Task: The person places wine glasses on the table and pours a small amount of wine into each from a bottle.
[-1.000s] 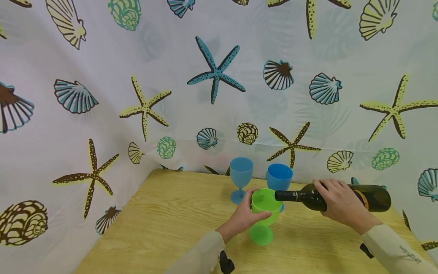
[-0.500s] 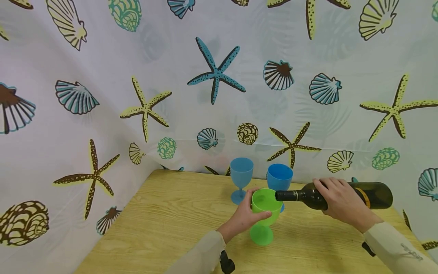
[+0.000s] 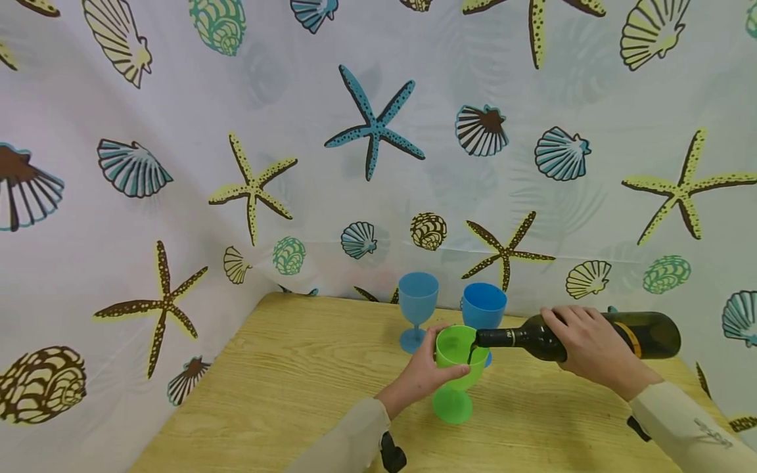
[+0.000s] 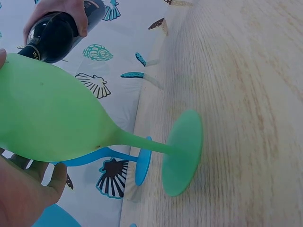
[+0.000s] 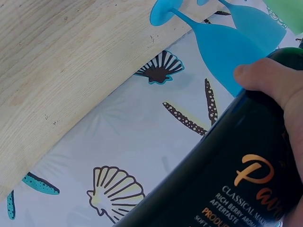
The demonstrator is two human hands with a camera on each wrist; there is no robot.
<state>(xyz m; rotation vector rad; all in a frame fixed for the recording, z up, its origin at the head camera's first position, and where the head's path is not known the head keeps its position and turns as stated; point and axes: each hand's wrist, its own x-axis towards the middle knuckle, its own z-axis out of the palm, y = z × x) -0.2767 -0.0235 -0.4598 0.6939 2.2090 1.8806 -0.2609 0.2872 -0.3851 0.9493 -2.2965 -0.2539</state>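
My left hand (image 3: pixel 427 373) holds the bowl of a green goblet (image 3: pixel 454 404), fingers round the far side and thumb across the near side. The goblet's foot stands on the wooden table, as the left wrist view shows. In my right hand (image 3: pixel 591 348) is a dark wine bottle (image 3: pixel 650 335), gripped round its body and tipped nearly level. Its mouth lies over the goblet's right rim, and a thin dark stream (image 3: pixel 471 353) runs from it into the bowl. Orange and white lettering marks the bottle's label (image 5: pixel 255 189) in the right wrist view.
Behind the green goblet stand a light blue goblet (image 3: pixel 417 299) and a deeper blue goblet (image 3: pixel 483 305), the latter partly hidden. The wooden table (image 3: pixel 307 368) ends at a white curtain (image 3: pixel 307 85) printed with shells and starfish, which also hangs along both sides.
A dark stream now falls from the bottle's mouth into the green goblet; none showed before. The bottle's base has risen slightly. My left hand and the goblet stay in place.
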